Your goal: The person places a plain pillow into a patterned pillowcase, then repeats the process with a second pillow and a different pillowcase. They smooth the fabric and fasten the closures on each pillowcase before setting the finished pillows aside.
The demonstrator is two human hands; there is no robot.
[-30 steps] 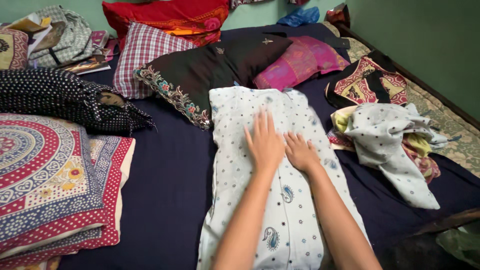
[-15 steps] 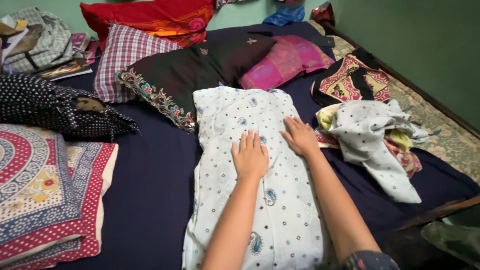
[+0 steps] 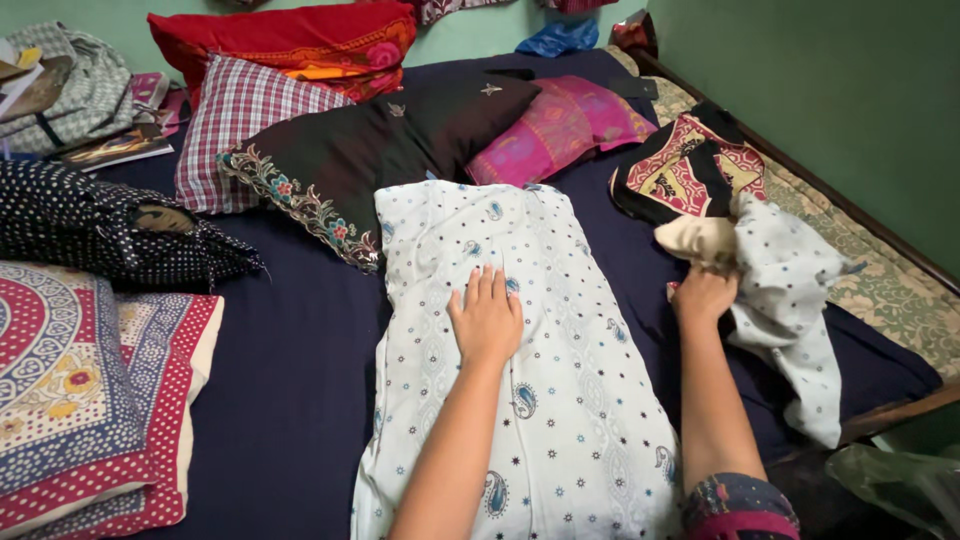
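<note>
The left hand (image 3: 487,322) is lying spread, pressing the white kurta (image 3: 510,380) flat at centre. At three o'clock, the right hand (image 3: 703,296) is pinching a crumpled cloth (image 3: 785,290). Sorting step, seemingly; lifting it needs a clean pull.

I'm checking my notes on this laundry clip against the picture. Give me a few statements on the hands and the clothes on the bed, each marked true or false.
1. The left hand lies flat on the white printed garment spread on the bed. True.
2. The right hand rests on the same spread garment. False: it grips a crumpled pale dotted cloth to the right of it.
3. A pink cushion lies beyond the spread garment. True.
4. The bed sheet is bright yellow. False: it is dark navy.
5. The checked pillow sits at the upper left. True.
</note>
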